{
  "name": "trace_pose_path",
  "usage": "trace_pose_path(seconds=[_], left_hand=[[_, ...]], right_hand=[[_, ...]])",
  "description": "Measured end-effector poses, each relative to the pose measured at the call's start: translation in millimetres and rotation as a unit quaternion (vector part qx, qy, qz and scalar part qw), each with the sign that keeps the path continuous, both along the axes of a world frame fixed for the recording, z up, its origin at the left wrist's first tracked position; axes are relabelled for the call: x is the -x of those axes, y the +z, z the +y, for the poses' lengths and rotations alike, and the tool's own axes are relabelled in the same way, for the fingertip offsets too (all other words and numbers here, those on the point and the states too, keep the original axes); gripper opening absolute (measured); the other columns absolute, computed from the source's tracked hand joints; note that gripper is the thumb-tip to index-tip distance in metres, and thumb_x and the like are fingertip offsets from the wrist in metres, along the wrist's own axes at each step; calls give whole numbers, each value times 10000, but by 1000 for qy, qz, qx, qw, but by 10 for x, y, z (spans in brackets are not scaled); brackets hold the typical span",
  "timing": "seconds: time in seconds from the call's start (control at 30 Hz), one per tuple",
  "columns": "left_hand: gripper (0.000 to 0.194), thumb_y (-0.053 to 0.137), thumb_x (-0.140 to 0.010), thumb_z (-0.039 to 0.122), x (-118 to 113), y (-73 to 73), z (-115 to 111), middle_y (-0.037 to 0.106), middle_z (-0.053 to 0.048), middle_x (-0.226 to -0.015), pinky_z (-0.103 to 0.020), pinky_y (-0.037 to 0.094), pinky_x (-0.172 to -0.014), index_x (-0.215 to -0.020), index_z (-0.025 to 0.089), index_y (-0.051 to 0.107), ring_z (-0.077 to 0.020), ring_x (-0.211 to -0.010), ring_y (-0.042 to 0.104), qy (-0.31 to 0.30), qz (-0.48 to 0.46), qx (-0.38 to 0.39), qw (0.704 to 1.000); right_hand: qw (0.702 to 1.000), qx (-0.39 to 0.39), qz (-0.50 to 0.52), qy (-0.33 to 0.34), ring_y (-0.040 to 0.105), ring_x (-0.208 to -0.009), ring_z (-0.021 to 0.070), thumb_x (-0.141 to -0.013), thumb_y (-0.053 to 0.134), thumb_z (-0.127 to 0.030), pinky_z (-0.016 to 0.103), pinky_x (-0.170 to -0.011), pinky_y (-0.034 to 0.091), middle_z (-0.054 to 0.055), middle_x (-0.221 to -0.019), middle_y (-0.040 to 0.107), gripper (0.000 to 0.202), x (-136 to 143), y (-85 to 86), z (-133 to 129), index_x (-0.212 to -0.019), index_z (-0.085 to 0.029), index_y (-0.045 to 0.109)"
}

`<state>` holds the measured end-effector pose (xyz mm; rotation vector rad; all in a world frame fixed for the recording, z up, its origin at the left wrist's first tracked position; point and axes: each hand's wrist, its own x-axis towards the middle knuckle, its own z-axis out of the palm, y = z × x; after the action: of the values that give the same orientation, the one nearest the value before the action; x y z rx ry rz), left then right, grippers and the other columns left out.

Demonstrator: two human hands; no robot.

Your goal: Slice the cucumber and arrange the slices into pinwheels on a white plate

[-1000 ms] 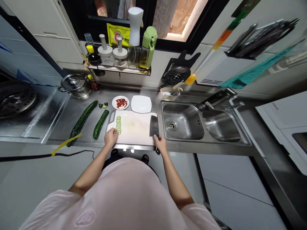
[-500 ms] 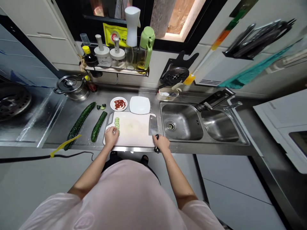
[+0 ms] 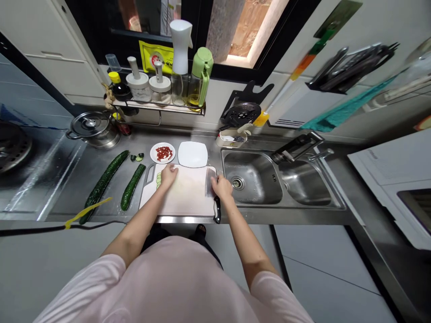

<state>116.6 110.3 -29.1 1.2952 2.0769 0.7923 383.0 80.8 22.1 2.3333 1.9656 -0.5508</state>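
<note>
My left hand (image 3: 169, 176) hovers over the upper left of the white cutting board (image 3: 183, 204), its fingers loosely bent and apart, with nothing visible in them. Beside it lies a row of cucumber slices (image 3: 159, 179), partly hidden by the hand. On the board's right edge rests a kitchen knife, its broad blade (image 3: 209, 185) on the board and its black handle (image 3: 217, 211) pointing towards me. My right hand (image 3: 222, 187) is off the handle, above and beside the blade, thumb and fingers apart. Whether it touches the blade I cannot tell.
Behind the board stand a plate of chopped red pieces (image 3: 162, 153) and a white square plate (image 3: 192, 154). Left lie a long cucumber (image 3: 106, 181), a shorter cucumber (image 3: 133, 187) and cut ends (image 3: 137, 157). A double sink (image 3: 257, 177) is at right, a lidded pot (image 3: 94, 130) at back left.
My right hand has let go of the knife handle and moved forward. My left hand has left the cucumber slices, moving forward and right. The view has shifted slightly.
</note>
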Motion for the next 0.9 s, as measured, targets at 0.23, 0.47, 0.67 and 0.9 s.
trace_pose_path(seconds=[0.23, 0.47, 0.67, 0.9], left_hand=[[323, 641, -726, 326, -82, -125, 489, 699, -97, -958, -306, 435, -803, -1011, 175, 631, -246, -927, 637, 23, -4, 82, 996], [119, 570, -733, 282, -123, -209, 585, 670, -52, -644, -290, 438, -654, -769, 194, 641, -200, -641, 628, 15, -52, 110, 993], [82, 575, -704, 221, -160, -222, 651, 675, -41, -656, -275, 431, -636, -754, 192, 632, -187, -645, 626, 14, -54, 104, 993], [125, 547, -752, 260, -162, -140, 549, 685, -33, -688, -249, 439, -630, -820, 180, 615, -153, -632, 622, 10, -74, 55, 996]], right_hand=[[998, 7, 61, -31, 601, -1069, 277, -932, 413, -429, 341, -852, 441, 168, -1129, 649, 412, 285, -152, 792, -1169, -136, 579], [993, 48, 92, -60, 596, -1088, 267, -896, 479, -399, 342, -882, 445, 172, -1179, 634, 398, 395, -371, 1092, -1150, -122, 611], [991, 39, 120, -46, 602, -1065, 242, -881, 515, -381, 294, -872, 443, 169, -1163, 636, 408, 391, -501, 1162, -1166, -99, 585], [983, -12, 179, -49, 617, -885, 188, -853, 518, -341, 237, -780, 436, 88, -956, 678, 241, 315, -510, 1078, -952, -144, 616]])
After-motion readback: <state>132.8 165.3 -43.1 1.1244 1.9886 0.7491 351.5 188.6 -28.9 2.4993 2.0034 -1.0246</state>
